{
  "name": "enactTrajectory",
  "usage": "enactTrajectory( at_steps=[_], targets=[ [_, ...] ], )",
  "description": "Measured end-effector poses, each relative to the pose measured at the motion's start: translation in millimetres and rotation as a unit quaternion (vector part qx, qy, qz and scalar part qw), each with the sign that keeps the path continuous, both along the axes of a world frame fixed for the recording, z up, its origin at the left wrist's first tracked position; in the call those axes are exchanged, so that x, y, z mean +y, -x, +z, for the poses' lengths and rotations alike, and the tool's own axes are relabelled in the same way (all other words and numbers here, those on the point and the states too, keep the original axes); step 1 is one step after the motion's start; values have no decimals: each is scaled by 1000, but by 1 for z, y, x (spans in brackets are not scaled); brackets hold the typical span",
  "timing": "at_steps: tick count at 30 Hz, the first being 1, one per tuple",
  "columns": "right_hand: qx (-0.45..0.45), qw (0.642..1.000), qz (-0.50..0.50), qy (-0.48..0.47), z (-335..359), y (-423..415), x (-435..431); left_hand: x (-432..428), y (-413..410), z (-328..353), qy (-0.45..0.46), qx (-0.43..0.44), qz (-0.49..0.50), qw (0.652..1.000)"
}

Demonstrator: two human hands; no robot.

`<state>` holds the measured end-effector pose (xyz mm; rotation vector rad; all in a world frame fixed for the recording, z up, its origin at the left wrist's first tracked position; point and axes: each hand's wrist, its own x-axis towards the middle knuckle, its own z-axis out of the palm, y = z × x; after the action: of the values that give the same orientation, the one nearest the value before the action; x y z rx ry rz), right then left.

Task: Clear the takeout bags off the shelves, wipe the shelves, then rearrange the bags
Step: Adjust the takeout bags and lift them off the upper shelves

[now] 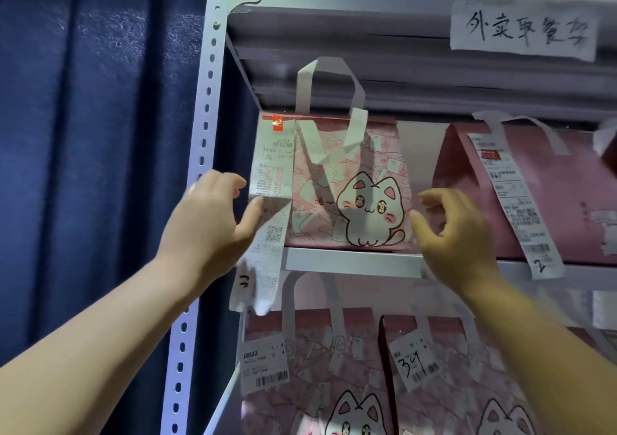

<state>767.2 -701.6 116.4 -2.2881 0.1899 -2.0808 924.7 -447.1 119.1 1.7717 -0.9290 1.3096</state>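
Head view: both bare hands are raised to the upper shelf (354, 261) of a grey metal rack, either side of a pink cat-print takeout bag (347, 184).
Bag position: upright at the left end of that shelf, white handles standing up, a long receipt (272, 181) hanging off its left front corner past the shelf lip.
Neighbours: a plain pink bag (551, 194) to the right; two more cat bags on the shelf below.
Left hand (213, 211): fingers spread, thumb touching the receipt's edge, nothing gripped.
Right hand (454, 224): fingers loosely curled and parted, just beside the bag's right side, empty.
Step in hand: judging by the pose, taking this bag by its sides.
Doing it well: press both side walls evenly, keep it level, and mind the dangling receipt so it does not tear.
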Motion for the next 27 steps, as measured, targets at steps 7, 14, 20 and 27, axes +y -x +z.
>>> enactTrajectory(
  at_steps=[7,14,20,27],
  targets=[
    [62,992,-27,110,3,40,-13,-41,52,6,-90,-114,-40,989],
    [67,989,-67,117,13,94,-74,-111,99,5,-135,-134,-82,978],
    [45,987,-124,97,18,146,-137,-185,131,4,-157,-131,-82,975],
    [64,973,-213,-56,20,180,-203,-252,151,2,-142,-52,-15,988]
  ],
)
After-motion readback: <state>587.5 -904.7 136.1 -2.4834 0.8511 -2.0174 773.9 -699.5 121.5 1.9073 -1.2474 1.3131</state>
